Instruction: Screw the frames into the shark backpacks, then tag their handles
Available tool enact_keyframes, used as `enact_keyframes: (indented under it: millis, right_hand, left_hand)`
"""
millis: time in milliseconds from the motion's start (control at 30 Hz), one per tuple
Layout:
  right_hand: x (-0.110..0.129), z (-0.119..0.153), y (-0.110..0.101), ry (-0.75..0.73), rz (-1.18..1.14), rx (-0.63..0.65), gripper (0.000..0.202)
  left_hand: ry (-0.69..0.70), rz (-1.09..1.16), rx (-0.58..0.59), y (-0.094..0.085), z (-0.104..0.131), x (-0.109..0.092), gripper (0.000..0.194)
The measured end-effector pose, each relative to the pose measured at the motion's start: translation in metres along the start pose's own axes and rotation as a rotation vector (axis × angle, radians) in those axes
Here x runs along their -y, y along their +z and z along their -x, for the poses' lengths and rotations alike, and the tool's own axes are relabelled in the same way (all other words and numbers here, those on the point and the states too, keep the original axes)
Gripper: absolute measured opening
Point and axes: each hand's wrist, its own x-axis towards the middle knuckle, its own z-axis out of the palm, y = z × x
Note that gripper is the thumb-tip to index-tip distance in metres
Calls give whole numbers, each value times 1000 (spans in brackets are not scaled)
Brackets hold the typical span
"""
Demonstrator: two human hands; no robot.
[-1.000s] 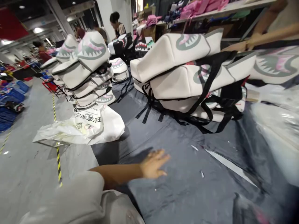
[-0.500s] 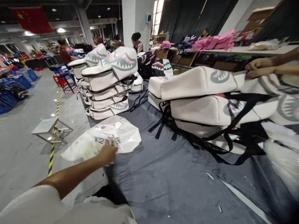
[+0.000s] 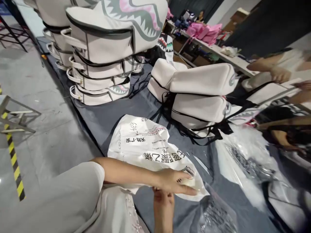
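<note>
A white printed sack (image 3: 136, 142) with black lettering lies spread over the dark cloth of the table. My left hand (image 3: 173, 183) reaches across it from the left, fingers stretched out flat on its surface. Below, my right hand (image 3: 163, 195) comes up from the bottom edge, its fingers closed at the sack's near edge, partly hidden under my left hand. Close by on the right lies a clear plastic bag (image 3: 216, 213) with dark print.
White backpacks (image 3: 102, 38) with shark-mouth prints are stacked at the left back. More white backpacks (image 3: 201, 79) with black straps lie at the right. A co-worker's hands (image 3: 280, 72) handle one beyond them. Plastic wrap (image 3: 243, 161) lies at the right; a stool (image 3: 17, 113) stands left.
The sack has come from the table's left edge to in front of me and now lies spread out. My right hand has come into view. The view has turned downward.
</note>
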Motion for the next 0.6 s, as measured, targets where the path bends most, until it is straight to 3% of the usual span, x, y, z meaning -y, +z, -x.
enact_keyframes:
  millis: [67,133,200,333,433,533,600]
  right_hand:
    - [4,0,-11,37,-22,-155,30]
    - [11,-2,-31,101,-58,-247,25]
    - [18,-6,-56,201,-102,-341,20]
    - [27,-19,-108,296,-96,-485,23]
    - [34,-26,-129,295,-79,-450,31]
    - [39,-24,-125,295,-66,-323,54]
    - [40,-21,-117,291,-34,-254,56]
  left_hand:
    - [81,-4,66,-13,13,0,62]
    - [93,-48,8,-37,27,8,55]
    - [8,-141,-155,-68,38,25,53]
    - [-345,-351,-564,-124,48,85,66]
    - [-578,-449,-727,-146,43,127,74]
    - [-664,-522,-721,-154,28,150,73]
    - [-672,-571,-676,-155,15,157,76]
